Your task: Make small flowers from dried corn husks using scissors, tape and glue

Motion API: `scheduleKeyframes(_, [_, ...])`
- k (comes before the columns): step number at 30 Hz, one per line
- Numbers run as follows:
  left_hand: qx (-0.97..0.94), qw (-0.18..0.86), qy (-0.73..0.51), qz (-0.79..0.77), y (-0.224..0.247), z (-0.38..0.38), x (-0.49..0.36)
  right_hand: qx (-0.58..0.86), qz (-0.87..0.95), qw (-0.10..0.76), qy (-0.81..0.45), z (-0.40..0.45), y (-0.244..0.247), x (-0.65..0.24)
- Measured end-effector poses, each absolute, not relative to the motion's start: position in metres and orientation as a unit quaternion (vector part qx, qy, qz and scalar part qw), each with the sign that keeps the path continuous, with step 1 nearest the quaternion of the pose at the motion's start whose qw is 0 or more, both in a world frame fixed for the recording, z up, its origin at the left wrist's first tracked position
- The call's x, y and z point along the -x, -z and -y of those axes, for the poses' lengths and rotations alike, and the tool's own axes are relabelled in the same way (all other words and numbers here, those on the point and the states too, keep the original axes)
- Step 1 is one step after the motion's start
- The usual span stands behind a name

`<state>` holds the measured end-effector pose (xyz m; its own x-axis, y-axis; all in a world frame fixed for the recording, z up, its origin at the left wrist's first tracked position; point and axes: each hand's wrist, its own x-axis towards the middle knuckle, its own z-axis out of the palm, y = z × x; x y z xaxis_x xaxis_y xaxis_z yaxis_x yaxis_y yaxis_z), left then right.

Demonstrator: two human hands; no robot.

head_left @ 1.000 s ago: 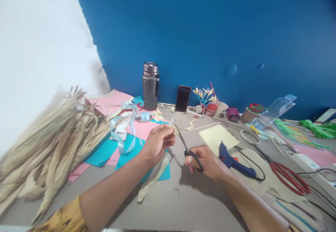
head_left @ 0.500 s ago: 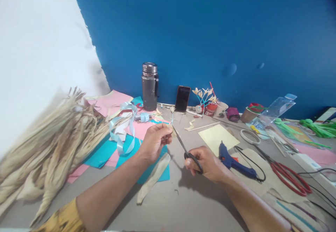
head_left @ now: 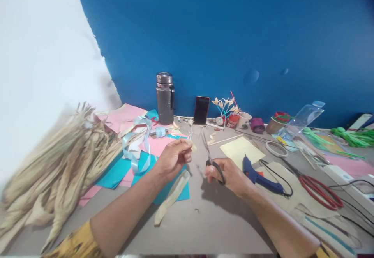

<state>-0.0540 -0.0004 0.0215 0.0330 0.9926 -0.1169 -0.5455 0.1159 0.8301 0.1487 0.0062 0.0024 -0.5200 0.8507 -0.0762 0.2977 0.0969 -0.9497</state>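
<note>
Between the thumb and fingers of my left hand (head_left: 175, 154) is pinched a small piece of dried corn husk (head_left: 193, 146); a thin pale stem with a husk flower (head_left: 191, 122) rises just above the fingertips. My right hand (head_left: 226, 172) grips black-handled scissors (head_left: 209, 154), blades pointing up and away, apart from the husk piece. Below my left hand, a loose husk strip (head_left: 172, 199) lies partly on a teal paper sheet (head_left: 183, 193). Beside my right hand rests a blue glue gun (head_left: 261, 178).
A big bundle of dried husks (head_left: 58, 168) fills the left side. Along the back wall stand a flask (head_left: 165, 102), a phone (head_left: 201, 110), husk flowers (head_left: 224, 105) and small cups (head_left: 244, 119). Red-handled shears (head_left: 321, 191) and a power strip (head_left: 347, 184) lie at right.
The scissors have moved away from the husk piece, to the right and slightly up, and their blades now point more upright. My left hand keeps its pinch in nearly the same place.
</note>
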Motion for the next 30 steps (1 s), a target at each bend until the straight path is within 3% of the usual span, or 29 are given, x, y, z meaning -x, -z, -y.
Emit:
scheduleKeyframes(11, [-0.304, 0.685, -0.534, -0.391, -0.007, 0.014, 0.024, 0.446, 0.568, 0.460, -0.516, -0.009, -0.001, -0.142])
scheduleKeyframes(23, [-0.481, 0.627, -0.426, -0.440, -0.008, 0.011, 0.037, 0.464, 0.575, 0.430, -0.518, -0.009, -0.018, -0.147])
scheduleKeyframes(26, [-0.444, 0.646, -0.459, -0.419, -0.011, 0.011, 0.037, 0.461, 0.590, 0.431, -0.505, -0.009, -0.017, -0.148])
scheduleKeyframes(30, [-0.364, 0.648, -0.548, -0.383, -0.016, 0.012, 0.035, 0.418, 0.651, 0.344, -0.531, -0.005, -0.008, -0.148])
